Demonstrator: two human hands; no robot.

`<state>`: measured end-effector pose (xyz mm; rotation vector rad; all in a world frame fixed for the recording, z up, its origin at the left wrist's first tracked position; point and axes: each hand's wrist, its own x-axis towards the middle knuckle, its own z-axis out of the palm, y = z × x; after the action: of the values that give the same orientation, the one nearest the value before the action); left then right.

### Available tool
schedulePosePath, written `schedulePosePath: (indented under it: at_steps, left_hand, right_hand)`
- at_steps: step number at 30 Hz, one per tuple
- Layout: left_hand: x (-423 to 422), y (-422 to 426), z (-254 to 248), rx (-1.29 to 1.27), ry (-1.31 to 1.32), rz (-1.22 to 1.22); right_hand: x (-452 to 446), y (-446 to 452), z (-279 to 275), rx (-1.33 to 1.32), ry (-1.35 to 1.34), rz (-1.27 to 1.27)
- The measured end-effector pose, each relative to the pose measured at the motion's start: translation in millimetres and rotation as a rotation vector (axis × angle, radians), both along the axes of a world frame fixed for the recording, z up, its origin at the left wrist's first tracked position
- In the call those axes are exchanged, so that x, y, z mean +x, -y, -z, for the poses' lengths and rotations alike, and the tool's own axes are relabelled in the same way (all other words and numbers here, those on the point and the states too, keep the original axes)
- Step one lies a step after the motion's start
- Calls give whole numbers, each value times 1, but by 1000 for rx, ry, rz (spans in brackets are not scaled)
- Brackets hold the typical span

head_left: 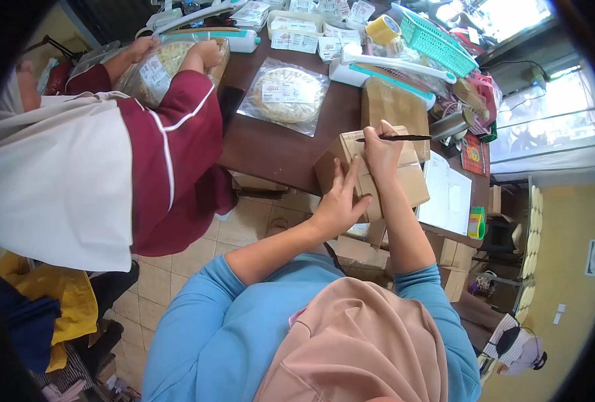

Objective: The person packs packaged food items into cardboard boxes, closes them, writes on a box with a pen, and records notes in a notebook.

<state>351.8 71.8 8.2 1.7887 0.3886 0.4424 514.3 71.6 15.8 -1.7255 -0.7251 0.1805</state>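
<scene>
A brown cardboard box (405, 191) stands at the table's front edge, before my body. My right hand (383, 157) is closed around a black pen (405, 138), its tip close to the box's top; I cannot make out any writing there. Fingers spread, my left hand (341, 204) lies flat against the same box, just left of my right wrist. Left of the box, a round flat food item in a clear labelled pouch (289, 97) lies on the dark table (264, 157).
A person in a maroon top (177, 144) handles another bagged round item (157, 70) at the left. Behind my box are a larger carton (394, 110), a white-and-teal sealer (384, 75) and a green basket (438, 43). An open notebook (443, 194) lies to the right.
</scene>
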Motion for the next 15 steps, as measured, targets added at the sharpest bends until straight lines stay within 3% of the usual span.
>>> schedulePosePath:
  at_steps: [2,6,8,11,15]
  left_hand:
    - [1,-1,0,-28,-4,9]
    - [1,0,-1,-12,-24,-8]
    - [0,0,-3,-18,-42,-7]
    - [1,-2,-5,-7,-24,-2]
    - [0,-1,-5,-2,-65,9]
  right_hand:
    - [-9,-3,-7,103,-116,14]
    - [-9,-4,-12,67,-25,24]
    - [-6,-2,-18,100,-234,-27]
    - [13,5,-26,86,-126,67]
    - [28,21,-21,102,-180,72]
